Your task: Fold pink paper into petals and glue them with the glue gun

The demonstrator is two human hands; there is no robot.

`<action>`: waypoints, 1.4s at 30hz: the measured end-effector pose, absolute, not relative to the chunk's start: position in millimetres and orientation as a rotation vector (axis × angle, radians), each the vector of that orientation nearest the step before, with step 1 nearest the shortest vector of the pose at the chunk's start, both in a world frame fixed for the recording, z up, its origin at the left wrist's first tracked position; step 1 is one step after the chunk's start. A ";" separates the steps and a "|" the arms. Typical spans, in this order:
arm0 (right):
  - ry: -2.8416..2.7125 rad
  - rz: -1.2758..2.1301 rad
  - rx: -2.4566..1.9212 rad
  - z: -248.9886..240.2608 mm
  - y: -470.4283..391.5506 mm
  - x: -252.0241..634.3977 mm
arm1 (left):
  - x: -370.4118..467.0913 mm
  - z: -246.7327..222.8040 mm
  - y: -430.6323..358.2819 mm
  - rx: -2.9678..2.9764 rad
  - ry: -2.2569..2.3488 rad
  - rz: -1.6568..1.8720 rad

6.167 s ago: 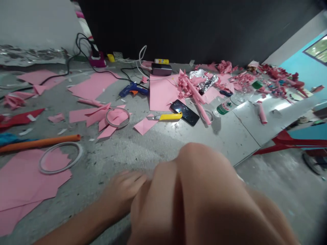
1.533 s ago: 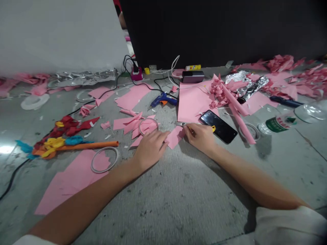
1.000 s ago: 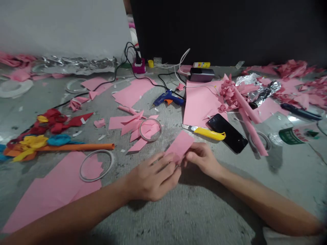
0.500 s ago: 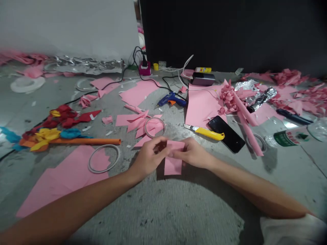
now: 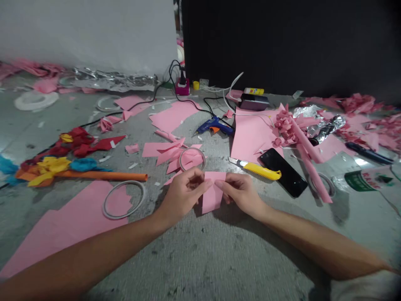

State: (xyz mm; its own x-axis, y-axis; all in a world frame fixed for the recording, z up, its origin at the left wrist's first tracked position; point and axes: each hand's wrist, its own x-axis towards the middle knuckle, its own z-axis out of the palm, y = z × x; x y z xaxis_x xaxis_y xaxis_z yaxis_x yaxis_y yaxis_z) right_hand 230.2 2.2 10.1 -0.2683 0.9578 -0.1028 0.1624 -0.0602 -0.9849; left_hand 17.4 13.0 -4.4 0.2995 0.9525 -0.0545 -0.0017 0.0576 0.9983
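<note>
Between my two hands is a small rectangular piece of pink paper [image 5: 213,198], held just above the grey floor. My left hand [image 5: 184,190] pinches its left edge with thumb and fingers. On the opposite edge, my right hand [image 5: 242,193] grips the paper, its thumb lying on the front face. The fingers behind the sheet are partly hidden. Just beyond my hands lie several cut pink paper pieces [image 5: 166,152] with a tape roll [image 5: 192,159] on top. A yellow box cutter [image 5: 260,169] rests to the right of them, its blade showing.
A black phone [image 5: 283,172] and pink paper tubes [image 5: 313,171] lie at right, near a plastic bottle [image 5: 366,179]. Farther back is a blue glue gun [image 5: 214,125]. At left are an orange stick [image 5: 125,177] with paper flowers, another tape roll [image 5: 108,209] and pink sheets [image 5: 56,228].
The right thumb has shifted up on the pink paper, and the sheet now tilts slightly. Both hands keep their hold. The whole view has moved a little.
</note>
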 end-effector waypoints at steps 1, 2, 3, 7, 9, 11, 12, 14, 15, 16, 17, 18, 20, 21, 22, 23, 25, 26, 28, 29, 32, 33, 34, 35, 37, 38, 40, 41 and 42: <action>-1.485 1.406 -1.237 9.7 2.5 230.5 | 17.3 -3.9 12.9 1.287 1.010 0.942; -1.474 1.411 -1.233 9.3 2.7 230.8 | 17.3 -3.3 12.9 1.286 1.011 0.931; -1.457 1.420 -1.227 8.9 2.7 230.9 | 17.4 -2.6 13.0 1.287 1.009 0.920; -1.342 1.487 -1.196 8.4 2.0 229.5 | 18.8 0.5 11.6 1.331 1.070 1.070; -1.294 1.492 -1.200 8.8 1.8 228.2 | 18.9 1.3 8.8 1.345 1.141 1.222; -1.255 1.418 -1.205 8.6 2.2 227.4 | 17.6 0.9 4.9 1.354 1.178 1.311; -1.228 1.367 -1.205 7.8 2.6 227.4 | 16.4 0.2 2.8 1.377 1.174 1.327; -1.182 1.325 -1.215 4.9 3.8 228.5 | 13.6 -1.2 -0.9 1.511 1.133 1.351; -1.165 1.344 -1.217 2.8 4.5 229.6 | 12.3 -1.7 -2.2 1.620 1.103 1.368; -1.152 1.388 -1.211 0.5 5.2 230.9 | 11.4 -1.8 -3.0 1.738 1.073 1.387; -1.143 1.437 -1.194 -2.0 5.8 232.4 | 10.8 -1.5 -3.1 1.851 1.046 1.402; -1.136 1.472 -1.168 -4.4 6.3 233.8 | 10.7 -0.7 -2.7 1.947 1.018 1.409; -1.135 1.498 -1.107 -8.5 7.1 236.3 | 11.4 1.4 -0.8 2.057 0.953 1.387; -1.140 1.502 -1.087 -9.9 7.4 237.1 | 12.1 2.6 0.2 2.079 0.921 1.359; -1.149 1.505 -1.073 -10.8 7.7 237.6 | 12.7 3.5 1.1 2.089 0.891 1.322; -1.160 1.504 -1.063 -11.1 7.9 237.7 | 13.3 4.1 1.6 2.087 0.872 1.279; -1.173 1.476 -1.066 -9.5 8.1 236.8 | 13.8 4.0 1.8 2.012 0.900 1.199; -1.180 1.446 -1.082 -7.7 8.0 235.9 | 14.0 3.3 1.7 1.928 0.941 1.172; -1.210 1.388 -1.135 -2.9 7.6 233.7 | 14.3 1.2 1.8 1.709 1.037 1.148; -1.233 1.370 -1.160 -0.3 7.2 232.6 | 14.6 0.0 2.4 1.604 1.074 1.142; -1.336 1.350 -1.190 5.4 5.3 230.3 | 16.0 -2.0 6.2 1.456 1.096 1.081; -1.369 1.350 -1.190 6.3 4.5 230.0 | 16.4 -2.1 7.7 1.451 1.088 1.056; -1.398 1.355 -1.190 6.7 3.7 229.9 | 16.5 -1.9 9.1 1.452 1.079 1.035; -1.423 1.366 -1.190 6.8 2.9 229.9 | 16.5 -1.6 10.2 1.457 1.073 1.021; -1.459 1.377 -1.187 6.7 1.5 229.9 | 16.1 -0.8 11.4 1.461 1.068 0.998; -1.475 1.373 -1.179 6.9 1.1 229.9 | 15.9 -0.5 11.3 1.466 1.064 0.976; -1.507 1.341 -1.156 8.1 0.7 229.6 | 15.5 0.0 10.2 1.500 1.053 0.899; -1.516 1.320 -1.136 9.2 0.9 229.6 | 15.5 0.3 9.2 1.523 1.049 0.860; -1.521 1.306 -1.110 10.5 1.2 229.7 | 15.5 0.7 8.3 1.546 1.050 0.826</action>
